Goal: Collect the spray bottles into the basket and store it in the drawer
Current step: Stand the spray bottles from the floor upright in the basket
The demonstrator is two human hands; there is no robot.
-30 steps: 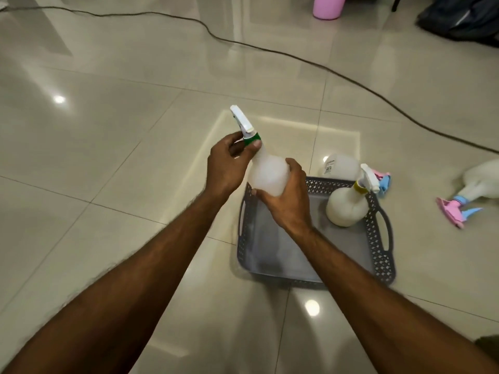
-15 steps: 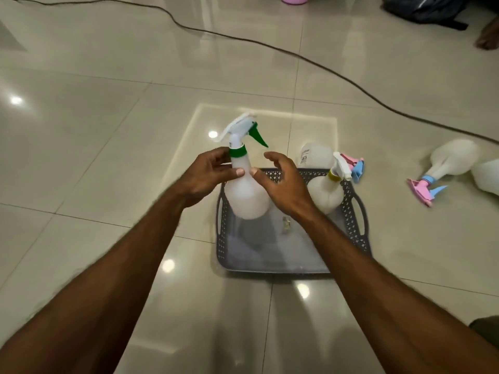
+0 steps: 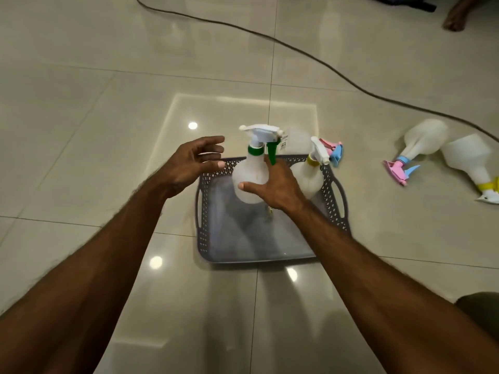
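Note:
A grey perforated basket (image 3: 270, 255) sits on the tiled floor in front of me. A white spray bottle with a green collar and trigger (image 3: 249, 179) stands upright in its far left part. My right hand (image 3: 274, 188) is wrapped around that bottle's right side. My left hand (image 3: 193, 161) hovers just left of the bottle with fingers spread, holding nothing. A white bottle with a yellow collar (image 3: 307, 175) stands in the basket's far right corner. Behind the basket lies a bottle with a pink and blue sprayer (image 3: 330, 148).
Two more spray bottles lie on the floor to the right: one with a pink and blue head (image 3: 417, 145), one with a yellow collar (image 3: 471, 161). A dark cable (image 3: 297, 48) crosses the floor behind. Another person's foot (image 3: 457, 20) shows at the top right.
The green-collared bottle went from tilted above the basket to upright inside it. My left hand let go of its neck and drew away to the left. My right hand stays on the bottle.

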